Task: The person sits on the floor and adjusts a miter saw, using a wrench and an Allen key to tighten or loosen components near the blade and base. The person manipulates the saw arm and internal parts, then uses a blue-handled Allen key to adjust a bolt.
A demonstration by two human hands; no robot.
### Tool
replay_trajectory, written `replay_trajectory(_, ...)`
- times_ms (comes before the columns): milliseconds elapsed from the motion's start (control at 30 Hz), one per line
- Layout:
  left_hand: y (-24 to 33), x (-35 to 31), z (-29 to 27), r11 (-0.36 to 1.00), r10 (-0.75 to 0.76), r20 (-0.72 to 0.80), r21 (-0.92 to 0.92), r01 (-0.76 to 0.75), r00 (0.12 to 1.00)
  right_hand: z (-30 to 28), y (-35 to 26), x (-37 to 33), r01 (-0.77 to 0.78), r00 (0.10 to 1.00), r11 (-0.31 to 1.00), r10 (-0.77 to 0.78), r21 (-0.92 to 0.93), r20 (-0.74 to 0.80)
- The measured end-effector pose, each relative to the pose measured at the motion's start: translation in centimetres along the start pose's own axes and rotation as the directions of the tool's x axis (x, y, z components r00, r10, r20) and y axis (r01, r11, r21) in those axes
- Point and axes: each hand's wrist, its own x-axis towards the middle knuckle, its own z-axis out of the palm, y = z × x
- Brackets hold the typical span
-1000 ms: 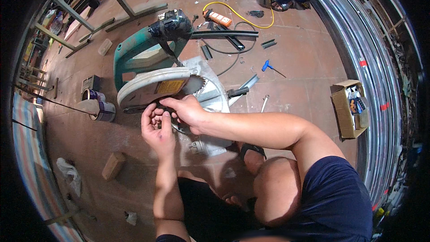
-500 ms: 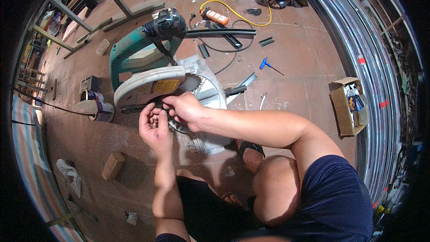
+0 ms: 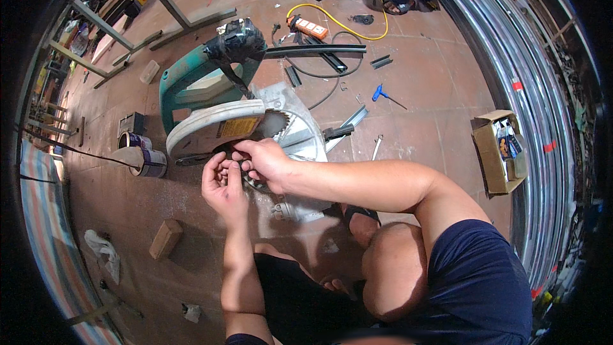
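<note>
A mitre saw with a green handle and a pale round blade guard stands on the floor before me. Its toothed blade shows beyond the guard, above the grey metal base. My left hand is just below the guard, fingers curled and thumb bent in. Close against it, my right hand reaches under the guard's lower edge with its fingers pinched. Whatever lies between the fingers of either hand is hidden or too small to name.
Right of the saw lie a blue-handled hex key, a small wrench and metal channel offcuts. An orange power strip is farther off. Long metal profiles line the right, beside a cardboard box. Paint cans and a brick sit left.
The whole view has shifted slightly. Both hands stay together under the blade guard, with only small finger movement.
</note>
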Motion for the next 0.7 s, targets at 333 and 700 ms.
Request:
replay_trajectory(333, -0.3, 0.0, -0.1, 1.0, -0.012, 0.03, -0.001, 0.012, 0.999, -0.8, -0.8, 0.8, -0.056, 0.992, 0.995, 0.065, -0.079, 0.107)
replay_trajectory(700, -0.3, 0.0, 0.2, 1.0, -0.006, 0.023, -0.016, 0.006, 1.0, -0.5, -0.6, 0.5, 0.013, 0.999, 0.998, -0.01, -0.063, 0.047)
